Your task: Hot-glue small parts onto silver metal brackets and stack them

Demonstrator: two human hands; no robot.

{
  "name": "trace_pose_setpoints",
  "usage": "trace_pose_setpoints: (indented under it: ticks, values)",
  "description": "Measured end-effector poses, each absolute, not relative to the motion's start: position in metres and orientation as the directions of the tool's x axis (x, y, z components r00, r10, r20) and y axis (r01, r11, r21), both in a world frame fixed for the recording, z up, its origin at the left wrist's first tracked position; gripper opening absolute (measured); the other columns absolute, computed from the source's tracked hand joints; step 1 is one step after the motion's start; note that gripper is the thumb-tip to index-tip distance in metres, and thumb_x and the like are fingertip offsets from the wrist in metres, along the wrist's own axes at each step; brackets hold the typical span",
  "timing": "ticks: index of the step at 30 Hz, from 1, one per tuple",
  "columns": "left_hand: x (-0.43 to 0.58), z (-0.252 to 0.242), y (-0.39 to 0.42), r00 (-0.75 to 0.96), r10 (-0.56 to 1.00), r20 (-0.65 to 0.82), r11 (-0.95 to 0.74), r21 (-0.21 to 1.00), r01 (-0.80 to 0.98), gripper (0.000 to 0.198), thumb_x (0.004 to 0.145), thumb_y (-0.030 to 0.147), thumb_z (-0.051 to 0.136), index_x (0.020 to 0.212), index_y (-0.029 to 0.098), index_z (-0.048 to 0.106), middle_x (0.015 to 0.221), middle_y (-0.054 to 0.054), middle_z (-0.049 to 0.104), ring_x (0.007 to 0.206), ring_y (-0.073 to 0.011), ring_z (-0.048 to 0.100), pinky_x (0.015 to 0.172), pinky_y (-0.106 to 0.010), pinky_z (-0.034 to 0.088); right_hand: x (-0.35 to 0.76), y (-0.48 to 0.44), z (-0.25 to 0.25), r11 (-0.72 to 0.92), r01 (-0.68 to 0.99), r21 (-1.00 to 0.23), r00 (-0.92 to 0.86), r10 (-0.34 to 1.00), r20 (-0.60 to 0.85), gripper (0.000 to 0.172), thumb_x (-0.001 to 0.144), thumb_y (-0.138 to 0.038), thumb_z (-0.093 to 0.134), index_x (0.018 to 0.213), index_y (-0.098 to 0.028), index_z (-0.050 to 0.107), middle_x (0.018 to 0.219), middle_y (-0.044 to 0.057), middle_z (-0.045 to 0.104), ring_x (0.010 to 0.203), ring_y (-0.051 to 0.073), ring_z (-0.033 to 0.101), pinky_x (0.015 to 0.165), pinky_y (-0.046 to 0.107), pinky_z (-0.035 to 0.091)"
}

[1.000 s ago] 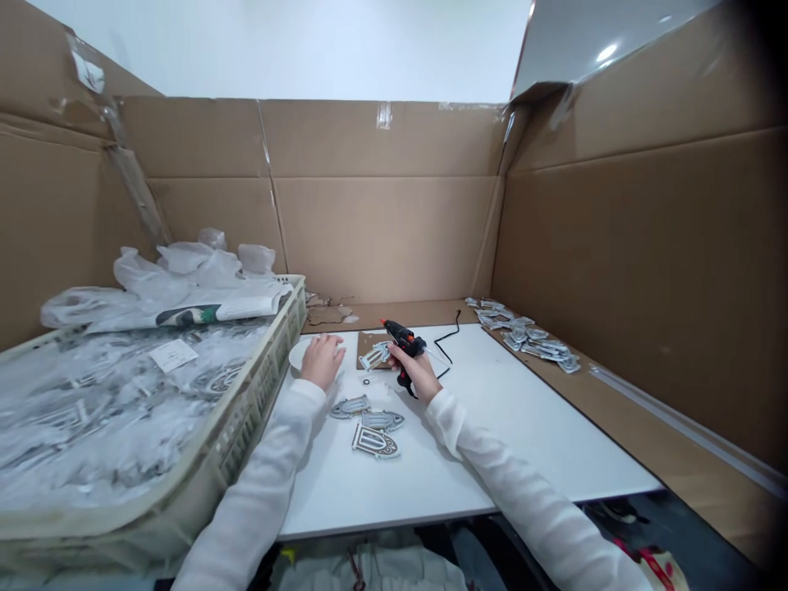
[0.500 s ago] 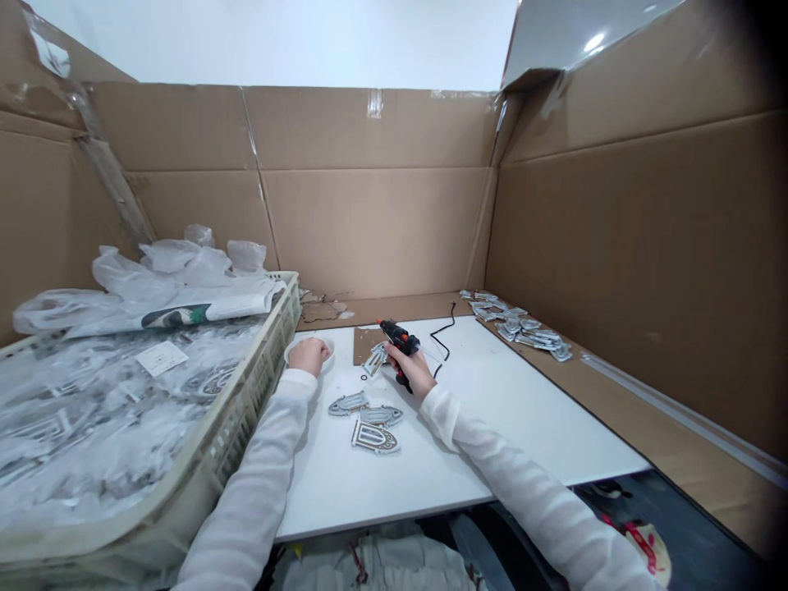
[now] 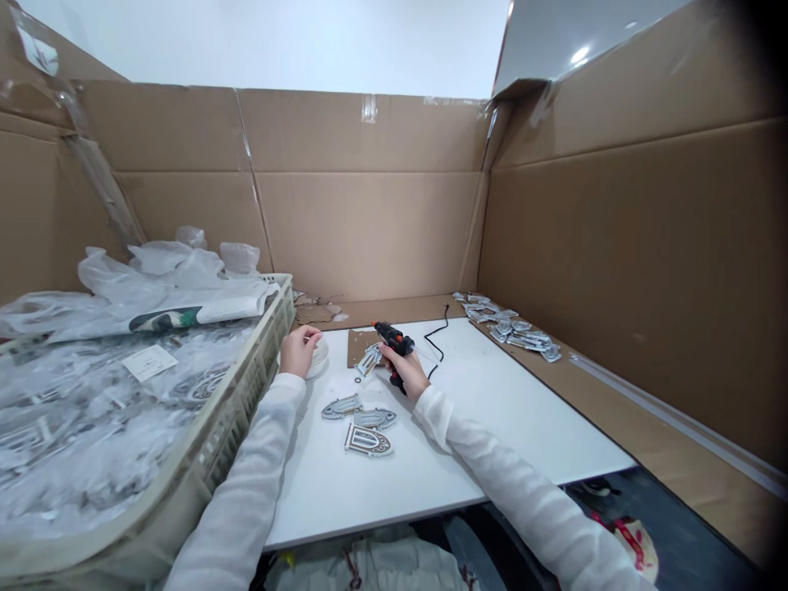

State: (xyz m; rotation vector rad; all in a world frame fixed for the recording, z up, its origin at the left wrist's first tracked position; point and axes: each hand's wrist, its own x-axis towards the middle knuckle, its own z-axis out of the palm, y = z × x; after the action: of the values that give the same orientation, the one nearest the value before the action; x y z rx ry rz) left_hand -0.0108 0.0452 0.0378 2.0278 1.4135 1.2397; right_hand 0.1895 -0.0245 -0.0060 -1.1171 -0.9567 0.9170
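My right hand (image 3: 407, 371) is wrapped round the handle of a black hot glue gun (image 3: 395, 337) with an orange tip, which points up and to the left. A silver-grey arched piece (image 3: 368, 360) is beside those fingers, over the edge of a brown cardboard square (image 3: 357, 345); whether the fingers touch it I cannot tell. My left hand (image 3: 299, 351) is beside a round white dish (image 3: 319, 359), thumb and fingertips pinched together. Anything in that pinch is too small to make out. A small dark ring (image 3: 358, 380) and several arched pieces (image 3: 368, 440) lie nearer to me on the white board (image 3: 431, 468).
A cream plastic crate (image 3: 246, 402) full of bagged pieces stands at the left, with plastic bags (image 3: 176, 267) on top. More arched pieces (image 3: 523, 335) are heaped at the right. A black cord (image 3: 438, 336) lies behind the glue gun. Cardboard walls (image 3: 369, 230) surround the board.
My left hand has lifted out of the white dish and moved slightly left, its fingers now pinched above the rim. My right hand still holds the glue gun in about the same place.
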Motion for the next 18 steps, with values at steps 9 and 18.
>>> trace_pose_setpoints:
  ticks: [9, 18]
  values:
    - [0.043, 0.018, -0.002, 0.513, 0.461, 0.724, -0.887, 0.392, 0.243, 0.020, 0.085, 0.030, 0.045, 0.077, 0.018, 0.060, 0.086, -0.005, 0.062, 0.086, -0.0153, 0.057, 0.080, -0.029, 0.045, 0.197, -0.022, 0.002, 0.138, -0.482, -0.866, 0.220, 0.975, 0.033, 0.025, 0.059, -0.031, 0.068, 0.071, -0.016, 0.052, 0.051, -0.006, 0.045, 0.041, 0.004, 0.036, 0.037, 0.017, 0.026]
    - [0.043, 0.011, -0.005, 0.545, 0.283, 0.789, -0.956, 0.184, 0.230, 0.020, 0.088, 0.022, 0.042, 0.085, 0.017, 0.061, 0.089, -0.006, 0.063, 0.086, -0.0128, 0.059, 0.079, -0.026, 0.049, 0.197, -0.025, 0.005, 0.140, -0.520, -0.843, 0.144, 0.987, 0.075, 0.025, 0.060, -0.029, 0.069, 0.068, -0.016, 0.050, 0.051, -0.006, 0.044, 0.042, 0.004, 0.036, 0.039, 0.017, 0.026]
